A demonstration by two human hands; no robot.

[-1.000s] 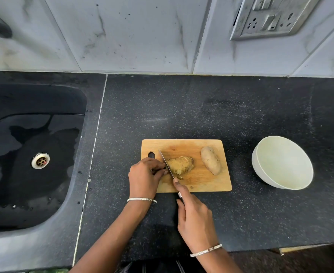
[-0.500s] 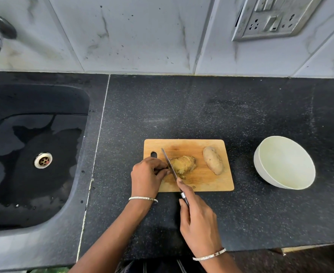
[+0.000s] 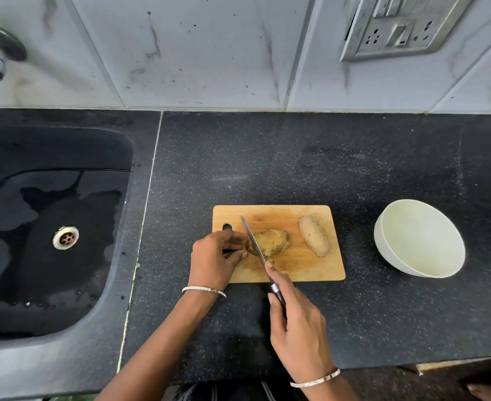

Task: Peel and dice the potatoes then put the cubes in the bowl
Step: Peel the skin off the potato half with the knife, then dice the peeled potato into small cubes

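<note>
The right hand (image 3: 299, 328) gripped the knife (image 3: 257, 250) by its handle, with one finger laid along the top. The blade lay across the left end of the peeled potato (image 3: 274, 241). The left hand (image 3: 214, 260) held that end with curled fingers. The peeled potato sat on the wooden board (image 3: 311, 270) near an unpeeled potato (image 3: 315, 239). The white bowl (image 3: 418, 238) stood to the right, apart from the board.

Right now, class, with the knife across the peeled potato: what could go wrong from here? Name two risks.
1. The left hand holds the peeled potato right beside the knife in the right hand; a slip could cut it.
2. The unpeeled potato lies loose near the right edge of the cutting board and might get knocked off.
</note>
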